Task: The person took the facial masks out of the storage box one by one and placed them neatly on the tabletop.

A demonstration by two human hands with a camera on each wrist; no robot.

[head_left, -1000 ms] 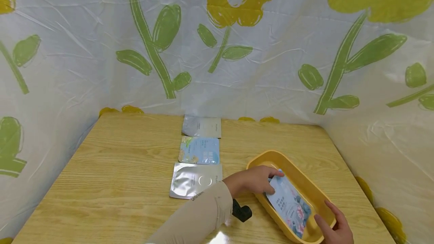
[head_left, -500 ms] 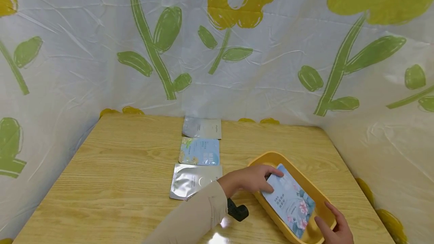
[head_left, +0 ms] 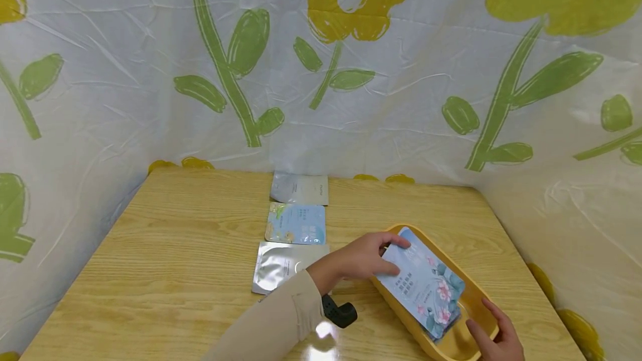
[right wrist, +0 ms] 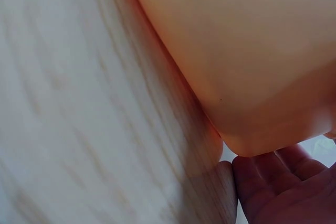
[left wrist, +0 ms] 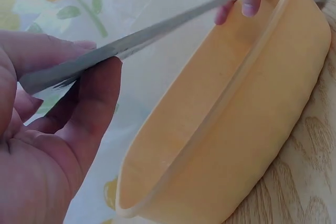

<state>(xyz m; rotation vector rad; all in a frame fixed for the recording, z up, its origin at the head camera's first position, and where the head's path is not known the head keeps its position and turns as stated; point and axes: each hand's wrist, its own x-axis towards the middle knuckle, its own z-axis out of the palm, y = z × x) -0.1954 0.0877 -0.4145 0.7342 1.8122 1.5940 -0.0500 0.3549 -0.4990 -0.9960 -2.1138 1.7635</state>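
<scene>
A light-blue sheet mask packet (head_left: 421,286) with pink flowers is pinched at its upper left edge by my left hand (head_left: 368,258). It hangs tilted over the yellow plastic bin (head_left: 470,338); a darker edge shows beneath its lower corner. Edge-on in the left wrist view, the packet (left wrist: 121,45) lies between thumb and fingers, above the bin's rim. My right hand (head_left: 501,336) holds the bin's near right end, thumb on the inner side. The right wrist view has fingers of the right hand (right wrist: 289,187) against the bin's outer wall (right wrist: 252,77).
Left of the bin, a column of packets lies on the wooden table (head_left: 175,272): a grey one (head_left: 299,188), a blue one (head_left: 296,223) and a silver one (head_left: 281,266), partly behind my left forearm. Flower-printed sheeting (head_left: 401,116) encloses the table's back and sides.
My left hand has lifted the flowered packet up out of the bin and moved slightly left with it. The right hand stays at the bin's end.
</scene>
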